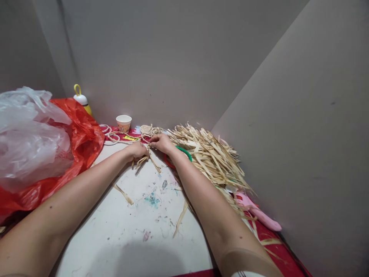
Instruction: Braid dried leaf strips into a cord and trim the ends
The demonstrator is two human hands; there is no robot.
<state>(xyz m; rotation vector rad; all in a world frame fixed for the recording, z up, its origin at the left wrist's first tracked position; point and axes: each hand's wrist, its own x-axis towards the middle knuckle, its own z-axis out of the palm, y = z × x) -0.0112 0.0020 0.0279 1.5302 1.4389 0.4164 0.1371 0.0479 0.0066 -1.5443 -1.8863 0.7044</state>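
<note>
My left hand (138, 150) is closed on a small bundle of dry straw strips (142, 161), whose loose ends stick out below the fingers. Just right of it, my right hand (162, 143) pinches at the upper end of the same bundle. Both hands are close together over the far part of the white board (129, 223). Behind them lies a coil of braided straw cord (151, 130). A large heap of loose dry straw strips (213, 154) is beside my right forearm, with a green ring-shaped edge (184, 152) partly hidden by that arm.
A red plastic bag (83, 127) and a clear plastic bag (31, 142) bulge at the left. A paper cup (123, 124), white cord (108, 132) and yellow-white bottle (82, 100) stand or lie by the back wall. A pink object (263, 216) lies at right on red cloth (276, 246).
</note>
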